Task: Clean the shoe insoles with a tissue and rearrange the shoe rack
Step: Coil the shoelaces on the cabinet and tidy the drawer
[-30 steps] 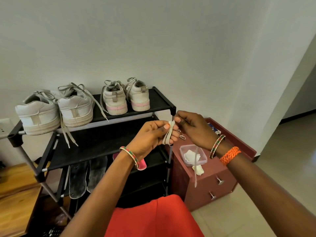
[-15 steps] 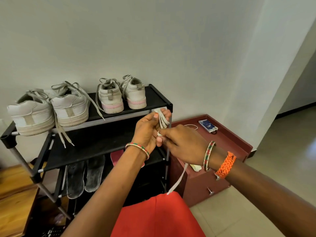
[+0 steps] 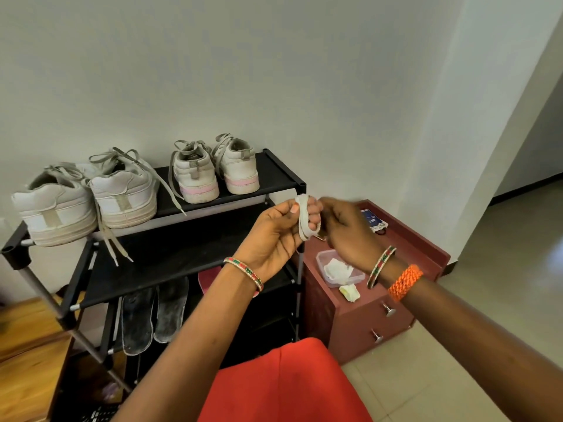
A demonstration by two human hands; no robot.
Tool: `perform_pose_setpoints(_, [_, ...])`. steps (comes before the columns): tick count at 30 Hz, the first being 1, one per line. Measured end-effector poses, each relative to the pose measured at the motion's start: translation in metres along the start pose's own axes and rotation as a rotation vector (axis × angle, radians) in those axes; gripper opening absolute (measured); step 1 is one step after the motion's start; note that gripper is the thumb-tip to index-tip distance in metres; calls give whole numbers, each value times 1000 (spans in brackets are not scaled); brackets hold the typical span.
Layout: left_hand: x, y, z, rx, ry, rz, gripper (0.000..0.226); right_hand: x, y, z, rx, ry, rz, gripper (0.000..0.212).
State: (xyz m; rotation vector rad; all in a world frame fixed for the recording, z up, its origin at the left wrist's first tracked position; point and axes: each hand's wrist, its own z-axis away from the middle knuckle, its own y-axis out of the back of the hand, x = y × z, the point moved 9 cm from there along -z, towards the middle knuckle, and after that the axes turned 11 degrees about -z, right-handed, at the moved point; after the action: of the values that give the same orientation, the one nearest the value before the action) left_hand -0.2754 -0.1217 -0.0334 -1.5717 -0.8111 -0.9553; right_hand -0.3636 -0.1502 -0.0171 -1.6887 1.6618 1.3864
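Right hand (image 3: 344,229) motion-blurred; pink item (image 3: 210,277) behind left wrist unidentifiable

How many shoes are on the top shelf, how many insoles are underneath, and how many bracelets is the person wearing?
Shoes: 4, white ones and pink-soled ones
Insoles: 2
Bracelets: 3, beaded ones and an orange one
Total: 9
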Motion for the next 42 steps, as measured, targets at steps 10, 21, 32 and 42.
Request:
perform_pose_setpoints(10, [15,17,-2,169,-162,-5,24,-52,-32,27,-360,73,338,32])
perform_pose_setpoints(21, [17,-10,10,-36,-234,-428,17,-54,30,-22,-7,49,214,36])
perform_pose_setpoints(32, [39,-11,6,58,-244,-188,27,-8,-27,34,-62,-150,-44,45])
perform_pose_setpoints(42, [20,-7,8,207,-374,-541,19,-68,12,34,71,7,417,26])
